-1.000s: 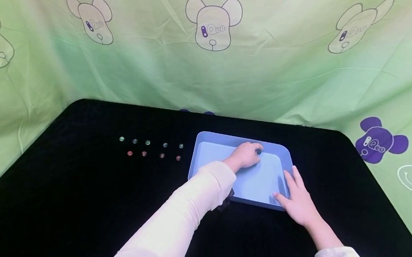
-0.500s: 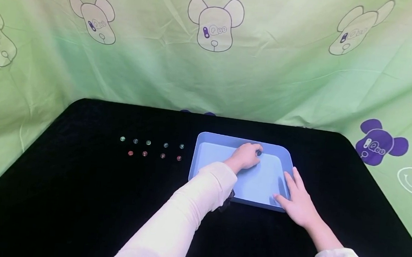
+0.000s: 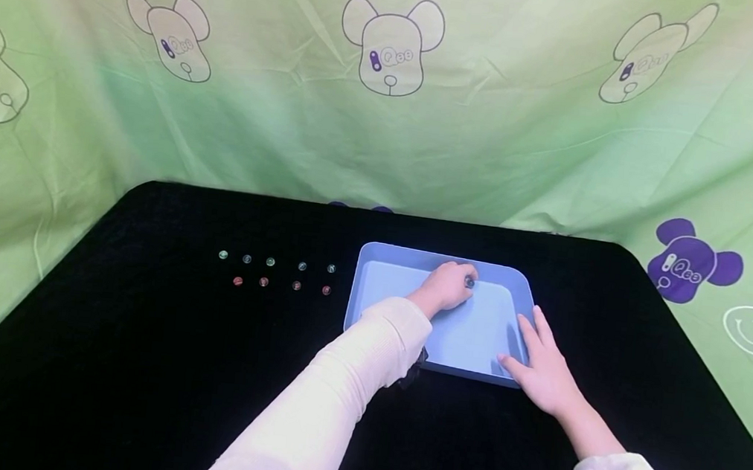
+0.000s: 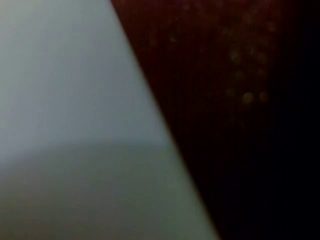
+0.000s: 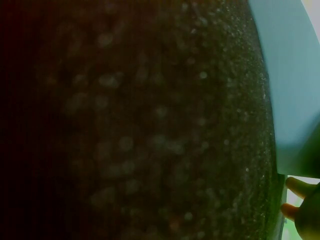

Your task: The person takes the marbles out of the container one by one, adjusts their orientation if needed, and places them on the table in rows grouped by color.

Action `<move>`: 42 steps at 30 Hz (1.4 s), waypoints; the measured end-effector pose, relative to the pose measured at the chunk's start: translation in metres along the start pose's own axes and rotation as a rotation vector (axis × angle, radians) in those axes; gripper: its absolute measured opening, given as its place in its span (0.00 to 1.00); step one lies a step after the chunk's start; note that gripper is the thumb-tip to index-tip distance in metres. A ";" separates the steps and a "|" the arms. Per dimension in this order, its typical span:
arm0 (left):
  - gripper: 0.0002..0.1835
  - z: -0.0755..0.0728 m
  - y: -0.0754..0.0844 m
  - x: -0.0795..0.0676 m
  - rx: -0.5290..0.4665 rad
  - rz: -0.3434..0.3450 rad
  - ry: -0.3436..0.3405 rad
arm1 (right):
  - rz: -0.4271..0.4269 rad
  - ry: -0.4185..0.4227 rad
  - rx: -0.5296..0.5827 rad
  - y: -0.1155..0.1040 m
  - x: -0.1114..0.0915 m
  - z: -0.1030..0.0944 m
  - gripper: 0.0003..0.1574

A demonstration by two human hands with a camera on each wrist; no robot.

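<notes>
In the head view, my left hand point(image 3: 447, 286) reaches into a shallow blue tray point(image 3: 476, 329). Its thumb and fingertips pinch a small dark round piece point(image 3: 469, 281) near the tray's back wall. The fingers partly hide that piece, so its exact kind is unclear. At the tray's right side, my right hand point(image 3: 547, 373) rests on the rim with fairly straight fingers, the thumb over the front right corner. The right wrist view catches two fingertips point(image 5: 299, 187) beside the tray's pale blue wall point(image 5: 295, 95). The left wrist view is blurred and shows no hand.
Left of the tray, small round glassy pieces lie in two rows on the black cloth point(image 3: 170, 366). The back row has several greenish and bluish pieces point(image 3: 270, 261); the front row has several reddish ones point(image 3: 264, 282). A green printed curtain point(image 3: 383, 153) hangs behind.
The pinched round piece has shifted very slightly left and shows more of its face. Otherwise both hands and the tray stay in place.
</notes>
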State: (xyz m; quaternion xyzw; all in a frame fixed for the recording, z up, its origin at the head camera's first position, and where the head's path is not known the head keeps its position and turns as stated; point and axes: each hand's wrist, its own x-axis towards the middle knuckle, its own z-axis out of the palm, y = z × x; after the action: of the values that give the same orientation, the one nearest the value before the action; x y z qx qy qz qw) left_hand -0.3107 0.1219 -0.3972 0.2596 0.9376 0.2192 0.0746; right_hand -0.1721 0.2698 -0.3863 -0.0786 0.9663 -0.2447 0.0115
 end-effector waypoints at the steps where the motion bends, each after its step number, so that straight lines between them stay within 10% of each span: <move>1: 0.14 0.000 0.000 0.000 0.002 -0.002 -0.002 | -0.001 0.000 0.002 0.000 0.000 0.000 0.43; 32: 0.04 0.002 -0.027 0.007 -0.060 0.029 -0.010 | 0.001 0.006 0.005 0.000 -0.001 0.000 0.43; 42: 0.05 -0.038 -0.016 -0.030 -0.111 0.050 0.002 | -0.012 0.024 0.009 0.000 0.000 -0.001 0.43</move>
State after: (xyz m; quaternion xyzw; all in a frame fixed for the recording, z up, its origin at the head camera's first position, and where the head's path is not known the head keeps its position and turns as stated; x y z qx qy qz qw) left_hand -0.3017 0.0797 -0.3703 0.2779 0.9173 0.2731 0.0825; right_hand -0.1718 0.2705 -0.3859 -0.0817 0.9648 -0.2500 -0.0011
